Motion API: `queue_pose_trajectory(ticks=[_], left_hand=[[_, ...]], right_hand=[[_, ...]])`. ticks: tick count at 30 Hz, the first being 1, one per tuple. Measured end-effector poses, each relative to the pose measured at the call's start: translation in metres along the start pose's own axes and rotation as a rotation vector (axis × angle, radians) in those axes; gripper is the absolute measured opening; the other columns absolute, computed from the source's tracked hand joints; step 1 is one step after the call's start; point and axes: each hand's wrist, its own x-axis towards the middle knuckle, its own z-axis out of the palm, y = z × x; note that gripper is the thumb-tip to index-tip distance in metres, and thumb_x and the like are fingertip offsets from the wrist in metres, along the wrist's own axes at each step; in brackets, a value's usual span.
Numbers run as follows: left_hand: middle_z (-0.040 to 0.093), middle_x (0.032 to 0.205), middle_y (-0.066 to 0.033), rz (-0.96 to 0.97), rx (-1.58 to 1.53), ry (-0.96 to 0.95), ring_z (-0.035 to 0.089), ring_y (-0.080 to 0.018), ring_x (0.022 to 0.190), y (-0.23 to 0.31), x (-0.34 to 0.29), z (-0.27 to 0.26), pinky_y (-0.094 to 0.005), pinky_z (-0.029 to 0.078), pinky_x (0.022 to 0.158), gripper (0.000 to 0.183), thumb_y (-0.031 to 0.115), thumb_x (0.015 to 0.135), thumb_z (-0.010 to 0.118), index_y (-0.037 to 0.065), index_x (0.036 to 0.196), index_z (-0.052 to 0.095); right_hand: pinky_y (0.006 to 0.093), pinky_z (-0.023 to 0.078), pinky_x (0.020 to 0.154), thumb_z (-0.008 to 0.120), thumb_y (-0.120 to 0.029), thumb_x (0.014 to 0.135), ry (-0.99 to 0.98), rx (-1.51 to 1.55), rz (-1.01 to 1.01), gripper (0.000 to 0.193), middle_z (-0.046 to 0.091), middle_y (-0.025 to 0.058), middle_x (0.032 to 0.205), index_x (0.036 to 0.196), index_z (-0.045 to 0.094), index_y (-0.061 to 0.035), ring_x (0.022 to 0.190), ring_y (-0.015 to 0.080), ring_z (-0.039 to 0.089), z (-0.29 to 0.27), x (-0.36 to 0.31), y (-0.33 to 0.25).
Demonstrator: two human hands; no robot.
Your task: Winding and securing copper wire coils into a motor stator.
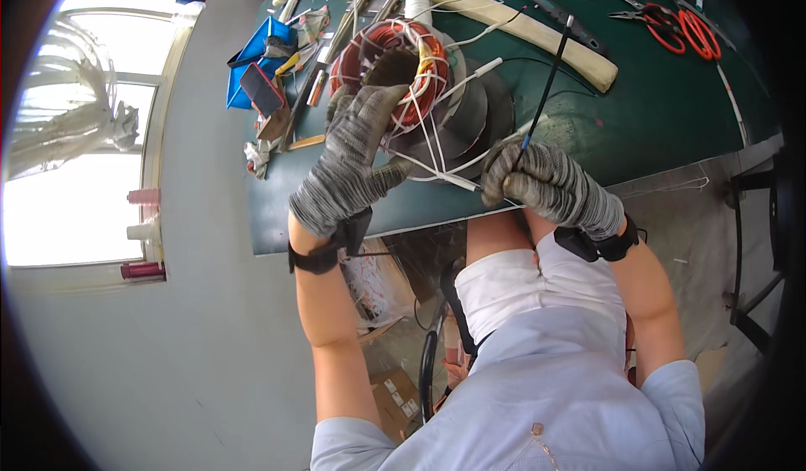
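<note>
A motor stator (389, 72) with reddish-orange windings laced in white cord lies on the green tabletop, its round opening facing up. My left hand (357, 143), in a grey knit glove, rests its outstretched fingers on the near-left rim of the windings, thumb held apart. Several white-sleeved leads (437, 139) run from the stator toward my right. My right hand (550, 184), gloved too, is closed around a thin black cable (550, 76) with a pale tip that points up and away. What else lies inside that fist is hidden. Close to its fingers a white sleeve (457, 181) ends.
A wooden-handled mallet or hammer (537, 39) lies beyond my right hand. Red-handled scissors (697, 34) and pliers (651, 19) are at the far right. A white thread spool (417, 1) stands behind the stator. Left of it sit a blue tray (252, 55) and assorted tools.
</note>
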Motion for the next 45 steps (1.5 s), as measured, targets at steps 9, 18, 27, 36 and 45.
queue_pose_trajectory(ticks=[9,18,27,36,45], left_hand=[[0.044,0.127,-0.0156,0.049,0.030,-0.138,0.036,-0.0327,0.124,0.003,-0.001,-0.015,-0.0406,0.026,0.104,0.073,0.012,0.064,0.072,0.006,0.130,0.041],[0.047,0.122,-0.0152,-0.107,-0.142,-0.154,0.044,-0.0301,0.116,-0.011,-0.002,-0.010,-0.0384,0.033,0.100,0.055,0.004,0.074,0.061,0.003,0.126,0.044],[0.052,0.104,-0.0164,0.080,0.015,0.071,0.046,-0.0367,0.105,0.004,0.000,0.003,-0.0449,0.025,0.102,0.045,0.006,0.074,0.055,0.004,0.119,0.048],[0.055,0.069,-0.0080,-0.214,0.003,0.361,0.050,-0.0247,0.073,0.012,0.014,0.030,-0.0352,0.040,0.070,0.023,0.017,0.063,0.072,0.005,0.079,0.062],[0.058,0.076,-0.0085,-0.300,0.043,0.183,0.055,-0.0229,0.077,0.023,0.013,0.018,-0.0342,0.038,0.082,0.025,0.019,0.073,0.067,0.004,0.092,0.060]], right_hand=[[0.0326,0.047,0.071,0.051,-0.010,0.087,0.012,-0.218,-0.147,0.012,0.059,0.0079,0.081,0.087,0.057,-0.0001,0.077,0.0196,0.058,0.011,-0.011,0.020],[0.0274,0.044,0.071,0.046,-0.010,0.089,-0.026,-0.023,-0.052,0.014,0.057,0.0071,0.079,0.085,0.055,0.0002,0.075,0.0151,0.055,0.007,0.014,-0.024],[0.0264,0.046,0.076,0.046,-0.019,0.093,0.304,-0.161,-0.240,0.022,0.059,0.0060,0.084,0.091,0.056,0.0001,0.079,0.0128,0.056,-0.039,0.043,-0.012],[0.0318,0.041,0.096,0.050,-0.006,0.087,0.229,-0.971,-0.396,0.032,0.053,0.0091,0.120,0.119,0.053,-0.0085,0.111,0.0227,0.051,-0.071,0.066,0.024],[0.0313,0.035,0.102,0.048,-0.015,0.088,0.167,-1.292,-0.450,0.033,0.051,0.0087,0.123,0.120,0.055,-0.0136,0.114,0.0232,0.048,-0.059,0.070,0.021]])
